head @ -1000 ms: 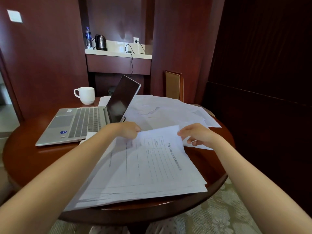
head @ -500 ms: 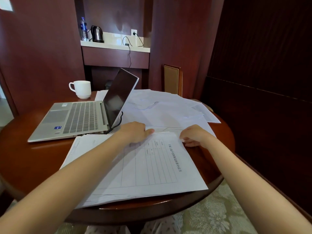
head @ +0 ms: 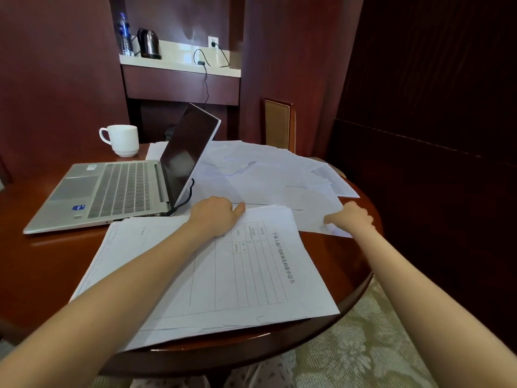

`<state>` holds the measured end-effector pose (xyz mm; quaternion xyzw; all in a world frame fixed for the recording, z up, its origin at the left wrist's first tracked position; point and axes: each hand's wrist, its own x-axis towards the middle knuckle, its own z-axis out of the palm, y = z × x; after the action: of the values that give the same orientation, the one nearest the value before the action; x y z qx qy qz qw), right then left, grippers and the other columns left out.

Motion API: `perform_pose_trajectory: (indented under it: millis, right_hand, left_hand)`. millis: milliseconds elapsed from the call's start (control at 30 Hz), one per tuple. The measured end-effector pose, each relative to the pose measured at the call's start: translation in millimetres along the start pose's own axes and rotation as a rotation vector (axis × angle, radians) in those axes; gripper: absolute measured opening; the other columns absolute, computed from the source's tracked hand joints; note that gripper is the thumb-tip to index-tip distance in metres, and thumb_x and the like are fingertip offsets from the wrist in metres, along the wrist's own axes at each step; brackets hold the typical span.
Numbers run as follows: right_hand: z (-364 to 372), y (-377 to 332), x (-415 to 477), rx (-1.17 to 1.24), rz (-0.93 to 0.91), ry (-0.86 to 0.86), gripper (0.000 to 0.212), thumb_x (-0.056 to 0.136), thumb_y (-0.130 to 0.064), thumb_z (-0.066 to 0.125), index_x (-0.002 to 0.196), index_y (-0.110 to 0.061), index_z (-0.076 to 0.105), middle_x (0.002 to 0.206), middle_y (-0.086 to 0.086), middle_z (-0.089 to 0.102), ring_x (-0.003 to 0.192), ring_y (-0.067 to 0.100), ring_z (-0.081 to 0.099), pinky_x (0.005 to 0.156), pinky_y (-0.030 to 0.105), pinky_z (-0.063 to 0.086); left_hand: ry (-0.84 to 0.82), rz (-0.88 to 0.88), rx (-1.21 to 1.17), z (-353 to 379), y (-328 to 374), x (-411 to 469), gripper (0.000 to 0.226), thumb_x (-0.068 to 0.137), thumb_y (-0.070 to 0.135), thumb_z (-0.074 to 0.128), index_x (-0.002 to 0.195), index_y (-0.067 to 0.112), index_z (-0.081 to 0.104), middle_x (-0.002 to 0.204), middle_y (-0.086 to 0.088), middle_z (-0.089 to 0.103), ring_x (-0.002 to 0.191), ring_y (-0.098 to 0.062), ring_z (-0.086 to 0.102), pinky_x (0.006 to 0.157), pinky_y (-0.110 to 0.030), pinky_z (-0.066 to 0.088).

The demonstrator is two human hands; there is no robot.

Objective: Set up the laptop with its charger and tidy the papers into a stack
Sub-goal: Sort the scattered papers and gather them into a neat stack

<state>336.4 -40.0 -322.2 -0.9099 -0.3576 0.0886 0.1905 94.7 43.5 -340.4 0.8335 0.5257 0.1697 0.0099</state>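
A stack of printed papers (head: 251, 278) lies flat on the near part of the round table. My left hand (head: 214, 217) rests palm-down on its far edge, fingers together. My right hand (head: 349, 218) pinches the near corner of a loose sheet (head: 313, 211) to the right of the stack. More loose sheets (head: 260, 169) lie spread behind. A silver laptop (head: 112, 189) sits open at the left, its dark screen turned toward the left. A black charger cable (head: 184, 197) runs to its right side.
A white mug (head: 123, 140) stands behind the laptop. The round wooden table's edge (head: 361, 287) curves close on the right. On the back shelf (head: 179, 65) are a kettle (head: 148, 43), a water bottle (head: 124, 35) and a plugged-in cable. A chair back (head: 278, 124) stands beyond the papers.
The stack, held lifted a second ago, now lies flat under my left hand. My right hand has left the stack and moved right onto a loose sheet.
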Motion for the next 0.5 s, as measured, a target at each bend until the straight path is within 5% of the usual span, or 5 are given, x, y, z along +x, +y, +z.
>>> perform_pose_trajectory:
  millis: [200, 333, 500]
  right_hand:
    - [-5.8, 4.8, 9.1, 0.085, 0.012, -0.032, 0.093, 0.074, -0.031, 0.078, 0.141, 0.001, 0.023, 0.132, 0.019, 0.045, 0.119, 0.034, 0.050, 0.096, 0.038, 0.047]
    - [-8.6, 0.0, 9.5, 0.152, 0.041, -0.084, 0.065, 0.073, -0.024, 0.079, 0.123, 0.001, 0.044, 0.113, 0.015, 0.052, 0.097, 0.028, 0.055, 0.077, 0.030, 0.048]
    - [-6.6, -1.9, 8.3, 0.296, 0.057, -0.172, 0.042, 0.084, -0.019, 0.067, 0.115, -0.001, 0.046, 0.109, 0.016, 0.050, 0.094, 0.029, 0.050, 0.077, 0.032, 0.042]
  left_hand:
    - [-0.011, -0.046, -0.045, 5.2, 6.7, 6.4, 0.058, 0.095, 0.051, 0.032, 0.053, 0.012, 0.039, 0.058, -0.001, 0.042, 0.072, -0.025, 0.048, 0.068, -0.030, 0.037]
    - [-0.027, -0.065, -0.041, 5.6, 16.9, 6.8, 0.056, 0.095, 0.050, 0.033, 0.055, 0.012, 0.042, 0.059, 0.000, 0.045, 0.071, -0.024, 0.048, 0.068, -0.029, 0.037]
    - [-0.047, -0.102, -0.039, 7.4, 23.9, 8.5, 0.052, 0.097, 0.046, 0.032, 0.057, 0.013, 0.040, 0.062, 0.000, 0.046, 0.073, -0.023, 0.048, 0.068, -0.028, 0.036]
